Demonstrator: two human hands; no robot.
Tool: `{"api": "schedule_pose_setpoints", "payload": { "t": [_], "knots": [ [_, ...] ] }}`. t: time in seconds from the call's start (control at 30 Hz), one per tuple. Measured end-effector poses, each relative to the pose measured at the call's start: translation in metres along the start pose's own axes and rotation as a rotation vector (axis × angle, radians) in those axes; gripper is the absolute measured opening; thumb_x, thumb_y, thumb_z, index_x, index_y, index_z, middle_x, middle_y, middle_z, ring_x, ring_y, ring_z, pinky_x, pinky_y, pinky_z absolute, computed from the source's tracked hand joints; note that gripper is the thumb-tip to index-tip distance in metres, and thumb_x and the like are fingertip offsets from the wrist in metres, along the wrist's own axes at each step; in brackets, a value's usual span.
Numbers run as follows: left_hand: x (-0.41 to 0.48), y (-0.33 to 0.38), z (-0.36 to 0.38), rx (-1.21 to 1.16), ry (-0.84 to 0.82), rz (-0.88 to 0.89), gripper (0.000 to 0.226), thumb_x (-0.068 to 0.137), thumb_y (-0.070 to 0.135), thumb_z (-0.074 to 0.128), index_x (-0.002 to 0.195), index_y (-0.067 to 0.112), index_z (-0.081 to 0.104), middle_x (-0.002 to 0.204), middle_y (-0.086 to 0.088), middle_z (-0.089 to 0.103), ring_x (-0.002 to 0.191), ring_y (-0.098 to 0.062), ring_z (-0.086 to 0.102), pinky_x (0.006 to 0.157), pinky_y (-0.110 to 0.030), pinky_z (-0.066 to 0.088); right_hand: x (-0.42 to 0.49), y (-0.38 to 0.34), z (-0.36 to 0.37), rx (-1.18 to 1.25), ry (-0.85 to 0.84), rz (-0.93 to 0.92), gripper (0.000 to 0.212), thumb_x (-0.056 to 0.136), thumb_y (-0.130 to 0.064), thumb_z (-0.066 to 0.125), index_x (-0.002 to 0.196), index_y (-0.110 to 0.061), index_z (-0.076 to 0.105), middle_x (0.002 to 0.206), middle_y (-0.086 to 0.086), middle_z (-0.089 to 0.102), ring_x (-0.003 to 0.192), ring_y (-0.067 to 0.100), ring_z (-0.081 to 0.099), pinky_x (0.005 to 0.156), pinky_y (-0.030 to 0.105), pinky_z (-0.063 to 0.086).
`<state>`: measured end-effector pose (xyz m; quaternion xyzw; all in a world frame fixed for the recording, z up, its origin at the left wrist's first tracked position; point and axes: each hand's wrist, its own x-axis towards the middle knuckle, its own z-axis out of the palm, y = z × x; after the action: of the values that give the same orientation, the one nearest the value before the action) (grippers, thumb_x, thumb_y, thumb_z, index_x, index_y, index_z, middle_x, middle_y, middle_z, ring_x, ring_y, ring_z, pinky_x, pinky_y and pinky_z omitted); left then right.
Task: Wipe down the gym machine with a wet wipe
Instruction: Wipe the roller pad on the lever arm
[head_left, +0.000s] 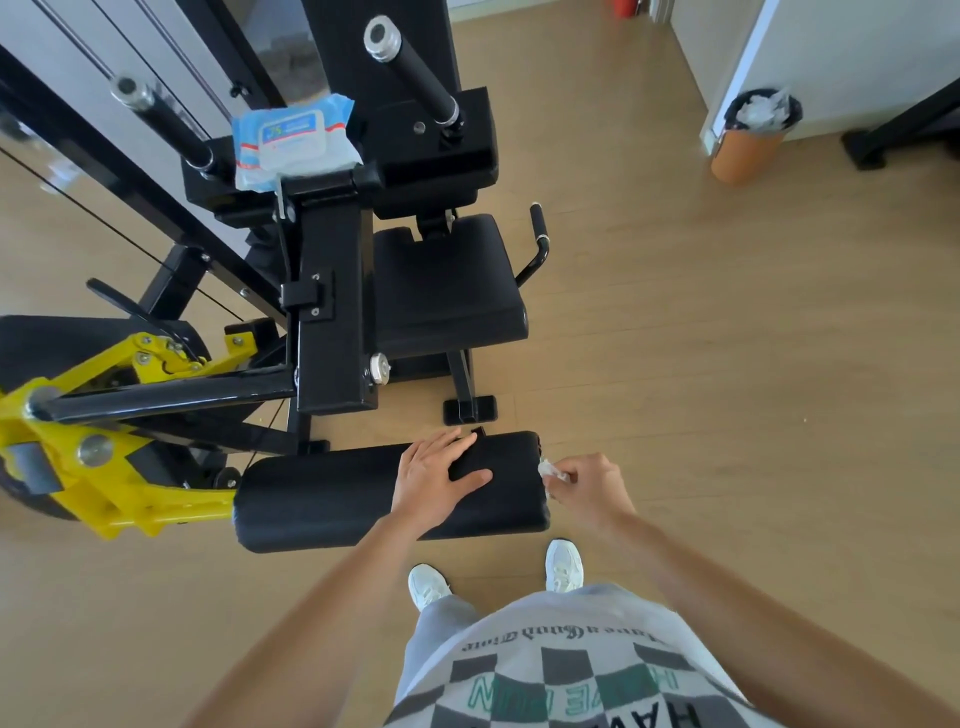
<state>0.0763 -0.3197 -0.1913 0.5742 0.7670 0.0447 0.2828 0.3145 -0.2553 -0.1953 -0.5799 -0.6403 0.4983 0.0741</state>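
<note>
An orange bin (744, 156) with a black liner is standing on the wooden floor (675, 338) at the upper right, well apart from the person; crumpled white sheets (763, 110) are filling it up to the rim, though I cannot tell if they are wipes or paper. A soft white and blue pack of wet wipes (293, 139) is lying on top of the black frame of the gym machine (332, 322), between its two black bars; what is inside the pack is not showing.

The person is standing before the long black pad (322, 499) at the near end of the machine; two white shoes (563, 564) are showing just below it. The left hand (441, 480) is resting flat on top of the pad near its right end; its fingers are lying straight and a little spread, with the thumb apart. The right hand (589, 486) is hovering just beside the right end of the pad; its fingers are curling and pinching a crumpled white wet wipe (549, 472). The wipe is sticking out on the left side of this hand, between the two hands; it is appearing to touch the end face of the pad.
</note>
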Motion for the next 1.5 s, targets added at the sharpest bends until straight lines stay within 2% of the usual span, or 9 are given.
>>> {"api": "schedule_pose_setpoints", "payload": {
  "t": [0.33, 0.57, 0.87, 0.97, 1.03, 1.13, 1.23, 1.33, 1.5],
  "knots": [
    [0.011, -0.007, -0.001, -0.040, -0.030, -0.008, 0.066, 0.093, 0.069, 0.053, 0.152, 0.039, 0.045, 0.161, 0.014, 0.039, 0.151, -0.008, 0.027, 0.126, -0.039, 0.015, -0.006, -0.024, -0.002, -0.005, 0.018, -0.068, 0.039, 0.100, -0.017, 0.057, 0.061, -0.017, 0.050, 0.056, -0.007, 0.035, 0.054, 0.014, 0.034, 0.046, 0.020, 0.028],
    [0.013, -0.006, -0.003, -0.045, -0.031, -0.012, 0.063, 0.093, 0.067, 0.054, 0.150, 0.040, 0.047, 0.160, 0.013, 0.041, 0.150, -0.009, 0.030, 0.125, -0.040, 0.019, -0.016, 0.007, -0.001, -0.079, -0.081, -0.083, 0.056, 0.087, -0.007, 0.064, 0.056, -0.021, 0.019, 0.058, -0.002, 0.019, 0.059, 0.015, 0.019, 0.053, 0.025, 0.019],
    [0.014, 0.000, -0.011, -0.076, -0.041, -0.016, 0.060, 0.094, 0.064, 0.057, 0.147, 0.037, 0.052, 0.155, 0.012, 0.048, 0.146, -0.013, 0.037, 0.122, -0.039, 0.024, -0.001, -0.012, -0.008, 0.040, 0.077, 0.019, 0.026, 0.089, -0.010, 0.059, 0.064, -0.011, 0.056, 0.056, -0.007, 0.030, 0.053, 0.013, 0.025, 0.052, 0.027, 0.024],
    [0.015, -0.002, -0.011, -0.070, -0.055, -0.005, 0.061, 0.094, 0.066, 0.055, 0.147, 0.036, 0.052, 0.155, 0.011, 0.048, 0.145, -0.014, 0.039, 0.121, -0.041, 0.026, -0.017, -0.015, 0.010, 0.059, 0.095, -0.032, 0.028, 0.095, -0.011, 0.060, 0.113, -0.025, 0.076, 0.060, -0.010, 0.045, 0.058, 0.009, 0.043, 0.058, 0.022, 0.037],
    [0.017, -0.004, -0.010, -0.068, -0.041, 0.008, 0.060, 0.094, 0.066, 0.056, 0.146, 0.036, 0.054, 0.153, 0.010, 0.051, 0.143, -0.015, 0.042, 0.120, -0.042, 0.030, -0.028, -0.007, 0.019, 0.030, 0.138, -0.053, 0.012, 0.096, -0.009, 0.061, 0.095, -0.009, 0.073, 0.061, -0.008, 0.039, 0.059, 0.016, 0.036, 0.058, 0.026, 0.035],
    [0.020, -0.004, -0.011, -0.125, -0.025, 0.027, 0.054, 0.094, 0.061, 0.060, 0.141, 0.035, 0.059, 0.148, 0.011, 0.055, 0.138, -0.014, 0.048, 0.116, -0.041, 0.039, -0.044, 0.008, 0.025, -0.070, 0.177, -0.068, 0.044, 0.091, -0.009, 0.063, 0.065, -0.014, 0.027, 0.062, -0.002, 0.022, 0.064, 0.018, 0.019, 0.055, 0.033, 0.022],
    [0.014, -0.005, -0.011, -0.265, 0.064, 0.081, 0.038, 0.097, 0.043, 0.065, 0.132, 0.027, 0.068, 0.138, 0.009, 0.064, 0.127, -0.010, 0.056, 0.109, -0.039, 0.048, -0.053, 0.012, 0.023, -0.076, 0.236, -0.029, 0.038, 0.091, -0.010, 0.064, 0.062, -0.016, 0.041, 0.059, -0.006, 0.035, 0.057, 0.017, 0.032, 0.055, 0.033, 0.029],
    [-0.006, -0.022, -0.007, -0.219, 0.324, 0.167, 0.029, 0.096, 0.031, 0.070, 0.123, 0.021, 0.073, 0.126, 0.007, 0.069, 0.117, -0.010, 0.061, 0.102, -0.042, 0.052, -0.058, -0.002, 0.021, 0.056, 0.332, 0.003, 0.012, 0.097, -0.010, 0.061, 0.098, 0.000, 0.067, 0.096, 0.009, 0.072, 0.086, 0.031, 0.066, 0.080, 0.044, 0.055],
    [-0.060, -0.070, 0.011, -0.011, 0.562, 0.069, 0.035, 0.092, 0.028, 0.074, 0.126, 0.021, 0.071, 0.138, -0.001, 0.062, 0.129, -0.024, 0.055, 0.107, -0.046, 0.041, -0.054, -0.015, 0.055, -0.270, 0.213, -0.271, 0.044, 0.101, -0.010, 0.051, 0.145, -0.011, 0.049, 0.155, 0.011, 0.045, 0.144, 0.029, 0.041, 0.104, 0.036, 0.049]
  ]
}}
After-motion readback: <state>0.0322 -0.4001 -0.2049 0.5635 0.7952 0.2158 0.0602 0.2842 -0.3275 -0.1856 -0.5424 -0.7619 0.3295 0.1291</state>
